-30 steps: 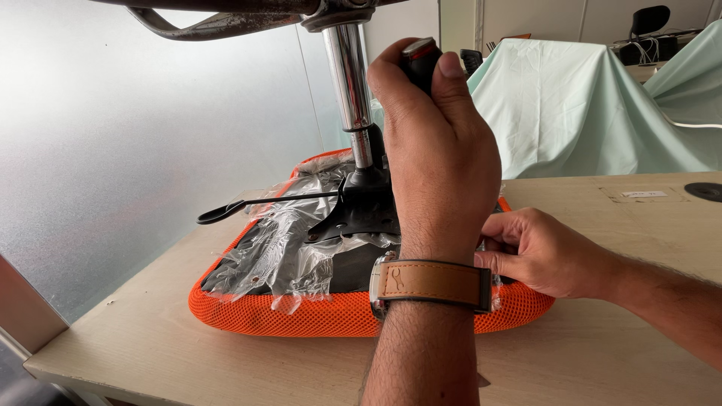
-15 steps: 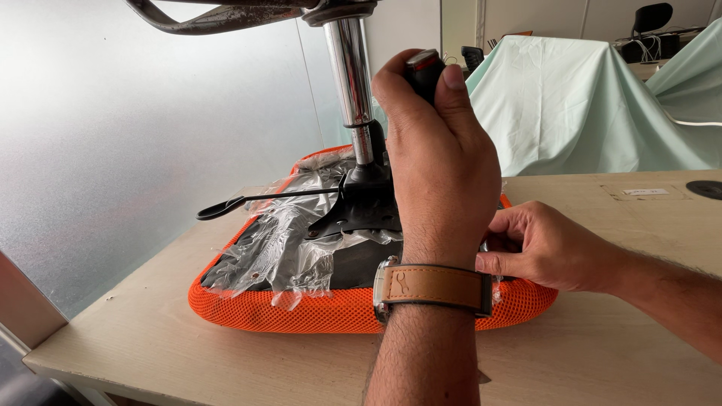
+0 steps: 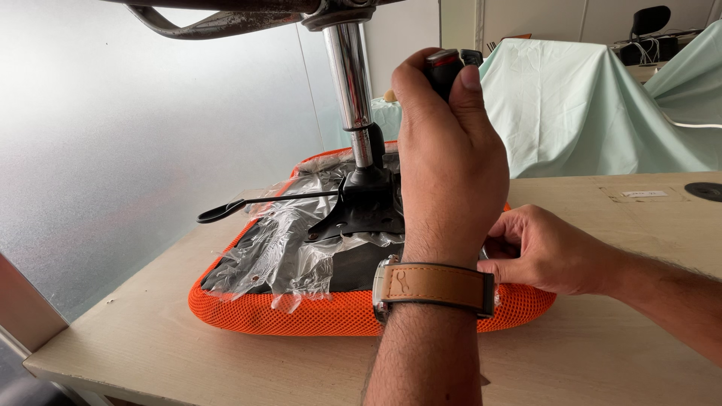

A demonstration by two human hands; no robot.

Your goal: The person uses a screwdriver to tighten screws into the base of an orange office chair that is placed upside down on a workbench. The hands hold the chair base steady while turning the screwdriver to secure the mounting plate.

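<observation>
1. Orange mesh seat [image 3: 316, 316] upside down on table [image 3: 602, 353]; black mechanism plate [image 3: 361, 214] and chrome column [image 3: 350, 75] already mounted.
2. Left hand [image 3: 451, 158] closed round black tool handle [image 3: 445, 64], upright over plate.
3. Right hand [image 3: 545, 252] pinching at seat edge; contents hidden.
4. Plastic wrap [image 3: 278, 248] still on; fastening judged unfinished.

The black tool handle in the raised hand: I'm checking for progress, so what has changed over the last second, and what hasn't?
Hardly anything. The left hand keeps its grip on the black tool handle, with at most a slight shift. The right hand still rests at the edge of the orange mesh seat. The upturned seat, its plastic wrap and the chrome column lie as before.
</observation>
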